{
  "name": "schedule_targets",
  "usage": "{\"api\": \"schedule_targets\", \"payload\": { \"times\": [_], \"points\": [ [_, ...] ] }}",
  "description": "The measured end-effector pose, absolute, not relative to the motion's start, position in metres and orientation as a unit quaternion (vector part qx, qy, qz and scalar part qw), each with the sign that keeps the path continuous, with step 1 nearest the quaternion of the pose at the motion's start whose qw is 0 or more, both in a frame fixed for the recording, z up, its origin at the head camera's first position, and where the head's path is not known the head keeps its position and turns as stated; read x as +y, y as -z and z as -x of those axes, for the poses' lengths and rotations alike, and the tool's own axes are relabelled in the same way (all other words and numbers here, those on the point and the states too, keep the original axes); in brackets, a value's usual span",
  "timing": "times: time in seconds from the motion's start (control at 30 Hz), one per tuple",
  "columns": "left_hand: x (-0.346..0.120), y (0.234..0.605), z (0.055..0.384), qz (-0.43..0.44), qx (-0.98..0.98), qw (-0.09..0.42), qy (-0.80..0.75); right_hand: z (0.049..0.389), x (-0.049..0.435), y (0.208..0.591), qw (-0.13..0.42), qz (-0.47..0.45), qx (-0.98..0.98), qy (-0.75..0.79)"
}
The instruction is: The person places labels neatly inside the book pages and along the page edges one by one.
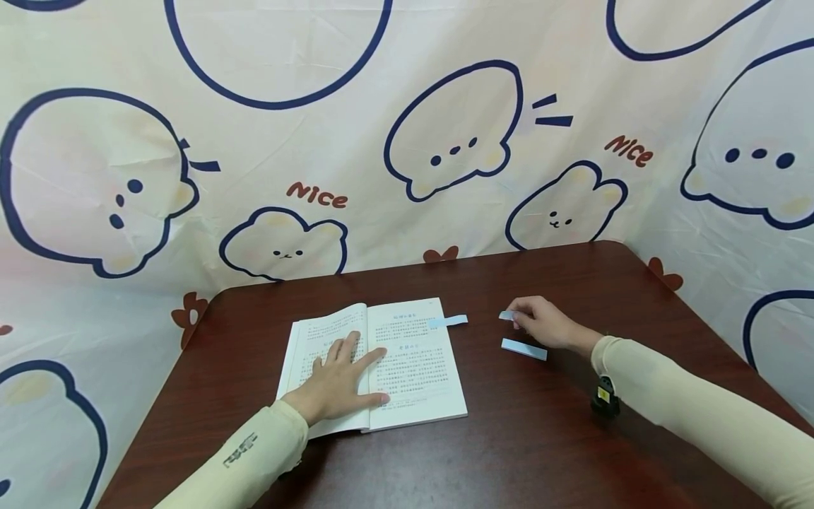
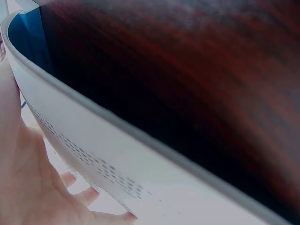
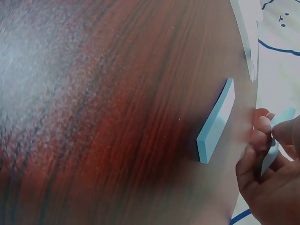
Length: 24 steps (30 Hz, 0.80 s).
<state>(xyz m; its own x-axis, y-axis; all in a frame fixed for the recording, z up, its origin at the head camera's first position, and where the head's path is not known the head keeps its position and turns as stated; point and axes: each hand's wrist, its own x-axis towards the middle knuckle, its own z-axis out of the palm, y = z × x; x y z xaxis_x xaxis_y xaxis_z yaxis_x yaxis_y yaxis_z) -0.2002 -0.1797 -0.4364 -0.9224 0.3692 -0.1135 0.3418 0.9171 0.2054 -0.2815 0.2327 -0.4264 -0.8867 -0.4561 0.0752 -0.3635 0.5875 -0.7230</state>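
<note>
A: Left hand state?

B: Left hand (image 1: 340, 378) is spread, fingers apart and straight, palm side down on the book (image 1: 416, 403). Thumb and 1 finger reach past the spine onto the right page; the rest of the hand lies over the left page. Nothing gripped.

A: Right hand?

B: Right hand (image 1: 543, 322) is clamped: thumb and fingers pinch a pale blue strip (image 1: 506, 315). Right wrist view shows the strip bent, with 1 end sticking out past the fingertips and the other hanging toward the palm.

A: Where's the book?

B: Lying open on the dark wood table (image 1: 509, 438), left of the right hand, pages up. 1 blue tab (image 1: 448, 321) sits at the upper right edge of its right page, part on the paper, part jutting out over the table.

A: Anything near the right hand?

B: A blue block of strips (image 1: 524, 349) lies flat on the table just below that hand in the head view, between it and the person, apart from the book. In the right wrist view it has visible thickness, and the fingers are clear of it.
</note>
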Motion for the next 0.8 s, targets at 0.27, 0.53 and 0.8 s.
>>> {"api": "schedule_targets", "payload": {
  "times": [0.27,0.53,0.8],
  "points": [
    [-0.18,0.434,0.199,-0.184,0.975,0.075,-0.095,0.28,0.227,0.423,0.041,0.195,0.911,0.362],
    [-0.18,0.433,0.198,-0.18,0.975,0.08,-0.101,0.281,0.223,0.421,0.05,0.191,0.913,0.356],
    [-0.18,0.434,0.198,-0.179,0.976,0.081,-0.096,0.279,0.219,0.419,0.054,0.239,0.898,0.366]
  ]
}}
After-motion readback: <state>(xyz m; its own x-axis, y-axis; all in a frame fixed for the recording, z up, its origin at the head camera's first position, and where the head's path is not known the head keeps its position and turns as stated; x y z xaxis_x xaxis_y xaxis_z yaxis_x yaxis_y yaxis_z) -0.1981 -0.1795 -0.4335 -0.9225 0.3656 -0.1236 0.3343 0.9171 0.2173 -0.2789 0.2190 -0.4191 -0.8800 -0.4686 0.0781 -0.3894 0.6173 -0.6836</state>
